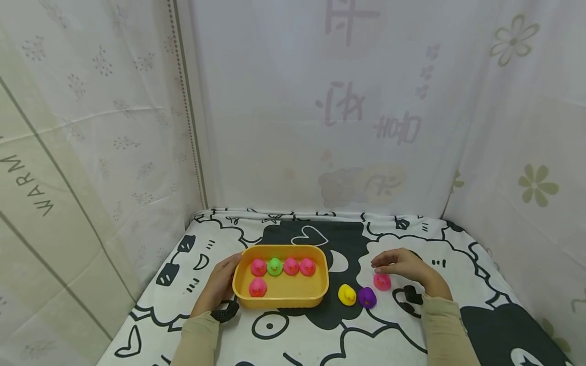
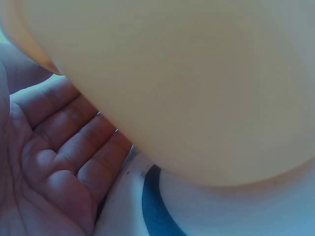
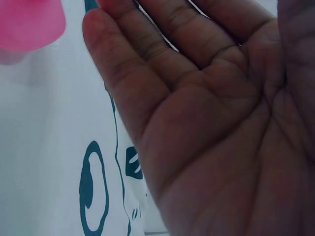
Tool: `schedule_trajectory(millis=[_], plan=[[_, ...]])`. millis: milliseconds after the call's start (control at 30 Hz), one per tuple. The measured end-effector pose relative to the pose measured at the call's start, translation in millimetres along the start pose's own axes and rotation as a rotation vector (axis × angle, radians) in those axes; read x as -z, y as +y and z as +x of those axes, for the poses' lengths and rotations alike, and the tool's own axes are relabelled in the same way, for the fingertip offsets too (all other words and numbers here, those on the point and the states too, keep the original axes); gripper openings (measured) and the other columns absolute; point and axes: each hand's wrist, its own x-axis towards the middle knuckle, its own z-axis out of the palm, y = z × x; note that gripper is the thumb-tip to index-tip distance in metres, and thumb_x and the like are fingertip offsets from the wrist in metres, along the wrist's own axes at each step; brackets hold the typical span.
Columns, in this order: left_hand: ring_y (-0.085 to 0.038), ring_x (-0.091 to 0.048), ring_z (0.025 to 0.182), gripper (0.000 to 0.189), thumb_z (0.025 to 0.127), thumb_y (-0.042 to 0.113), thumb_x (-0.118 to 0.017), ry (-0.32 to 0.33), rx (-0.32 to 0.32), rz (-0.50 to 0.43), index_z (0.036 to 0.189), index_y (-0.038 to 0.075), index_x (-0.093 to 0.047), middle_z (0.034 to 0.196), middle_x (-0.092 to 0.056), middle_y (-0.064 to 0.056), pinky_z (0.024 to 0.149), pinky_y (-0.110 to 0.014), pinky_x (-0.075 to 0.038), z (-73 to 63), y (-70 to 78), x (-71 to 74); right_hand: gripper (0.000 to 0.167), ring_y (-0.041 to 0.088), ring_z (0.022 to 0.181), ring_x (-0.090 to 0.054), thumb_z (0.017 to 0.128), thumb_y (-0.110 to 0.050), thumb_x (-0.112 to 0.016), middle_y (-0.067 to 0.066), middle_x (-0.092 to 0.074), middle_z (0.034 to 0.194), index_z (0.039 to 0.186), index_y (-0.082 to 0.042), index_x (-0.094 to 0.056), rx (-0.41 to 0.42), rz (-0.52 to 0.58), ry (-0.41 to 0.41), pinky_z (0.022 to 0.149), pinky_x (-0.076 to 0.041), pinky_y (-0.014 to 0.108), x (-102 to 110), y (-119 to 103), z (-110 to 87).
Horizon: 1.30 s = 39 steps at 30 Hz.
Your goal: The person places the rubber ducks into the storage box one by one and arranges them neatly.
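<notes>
On the left, my left hand [image 1: 223, 278] rests against the left end of a yellow plastic tray [image 1: 281, 303], its fingers [image 2: 81, 125] lying nearly straight along the outer wall. Inside the tray sit several pink rubber ducks [image 1: 258, 287] and one green rubber duck [image 1: 274, 267]. My right hand [image 1: 405, 265] hovers with loosely bent fingers just above and beside another pink rubber duck [image 1: 382, 282] on the cloth. That duck appears at the upper left corner of the right wrist view, apart from the fingers; the palm holds nothing.
Between the tray and my right hand, a yellow rubber duck [image 1: 347, 295] and a purple rubber duck [image 1: 367, 298] stand side by side. A black-and-white cartoon cloth [image 1: 302, 338] covers the surface. Printed curtains [image 1: 284, 127] hang at the back and both sides.
</notes>
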Motion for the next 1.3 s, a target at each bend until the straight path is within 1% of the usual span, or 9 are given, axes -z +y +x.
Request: schedule_trajectory(millis=[67, 167, 300, 433, 533, 733, 1000, 1133, 1300], plan=[[-0.026, -0.059, 0.121, 0.059, 0.1, 0.053, -0.053, 0.001, 0.002, 0.005, 0.145, 0.014, -0.055, 0.144, -0.055, -0.011, 0.094, -0.032, -0.055, 0.6, 0.2, -0.1, 0.03, 0.022, 0.104, -0.066, 0.091, -0.03, -0.075, 0.005, -0.074, 0.112, 0.114, -0.011, -0.074, 0.004, -0.016, -0.005, 0.093, -0.054, 0.05, -1, 2, 1.1], [-0.026, -0.058, 0.124, 0.064, 0.099, 0.056, -0.053, 0.017, 0.001, 0.045, 0.146, 0.013, -0.053, 0.146, -0.054, -0.012, 0.097, -0.032, -0.054, 2.1, 0.5, -0.6, 0.027, 0.021, 0.104, -0.066, 0.091, -0.029, -0.075, 0.002, -0.074, 0.11, 0.113, -0.013, -0.075, 0.007, -0.042, -0.005, 0.093, -0.054, 0.05, -3, 4, 3.5], [-0.027, -0.055, 0.128, 0.068, 0.098, 0.059, -0.053, 0.03, 0.01, 0.071, 0.147, 0.013, -0.052, 0.147, -0.053, -0.013, 0.101, -0.035, -0.05, 3.0, 0.9, -1.2, 0.026, 0.022, 0.102, -0.067, 0.09, -0.027, -0.076, 0.004, -0.075, 0.109, 0.112, -0.012, -0.075, 0.011, -0.04, -0.014, 0.092, -0.054, 0.049, -5, 5, 5.9], [-0.027, -0.054, 0.129, 0.069, 0.097, 0.06, -0.053, 0.023, 0.003, 0.074, 0.147, 0.013, -0.052, 0.148, -0.052, -0.012, 0.103, -0.035, -0.049, 3.8, 0.3, -0.6, 0.027, 0.022, 0.102, -0.066, 0.09, -0.028, -0.076, 0.005, -0.074, 0.11, 0.112, -0.012, -0.075, -0.007, -0.027, -0.012, 0.091, -0.055, 0.046, -5, 4, 4.4], [-0.026, -0.055, 0.127, 0.067, 0.097, 0.059, -0.054, 0.013, 0.0, 0.056, 0.147, 0.013, -0.053, 0.147, -0.053, -0.012, 0.1, -0.033, -0.051, 4.1, 0.4, -0.1, 0.029, 0.022, 0.103, -0.066, 0.09, -0.029, -0.076, 0.004, -0.074, 0.109, 0.113, -0.011, -0.075, -0.031, -0.028, 0.005, 0.092, -0.056, 0.045, -2, 1, 1.0], [-0.025, -0.057, 0.124, 0.062, 0.099, 0.056, -0.054, 0.003, 0.014, 0.026, 0.145, 0.014, -0.054, 0.146, -0.054, -0.01, 0.096, -0.031, -0.054, 4.0, 0.4, 1.0, 0.03, 0.025, 0.106, -0.065, 0.091, -0.029, -0.075, 0.003, -0.074, 0.11, 0.114, -0.01, -0.074, -0.051, -0.059, 0.014, 0.096, -0.052, 0.053, 5, 2, -3.6], [-0.026, -0.056, 0.126, 0.064, 0.1, 0.056, -0.052, 0.013, -0.004, 0.043, 0.146, 0.012, -0.053, 0.146, -0.054, -0.012, 0.098, -0.032, -0.053, 3.3, 1.1, 0.2, 0.031, 0.028, 0.11, -0.064, 0.086, -0.03, -0.079, 0.003, -0.074, 0.112, 0.112, -0.013, -0.075, -0.104, -0.039, -0.042, 0.099, -0.048, 0.058, 10, 9, -7.3], [-0.025, -0.057, 0.125, 0.063, 0.1, 0.056, -0.052, 0.017, -0.01, 0.057, 0.145, 0.013, -0.054, 0.145, -0.054, -0.011, 0.097, -0.03, -0.053, 3.6, 0.7, -0.3, 0.031, 0.032, 0.112, -0.062, 0.085, -0.024, -0.08, 0.005, -0.073, 0.114, 0.113, -0.012, -0.075, -0.074, -0.043, -0.088, 0.1, -0.047, 0.061, 9, 9, -8.2], [-0.026, -0.057, 0.125, 0.065, 0.099, 0.058, -0.052, 0.019, 0.005, 0.062, 0.146, 0.013, -0.053, 0.146, -0.054, -0.012, 0.097, -0.03, -0.054, 4.0, -0.6, 0.0, 0.029, 0.029, 0.107, -0.063, 0.086, -0.019, -0.079, 0.006, -0.073, 0.111, 0.112, -0.009, -0.075, -0.015, -0.071, -0.096, 0.096, -0.051, 0.054, 5, 9, -7.8]])
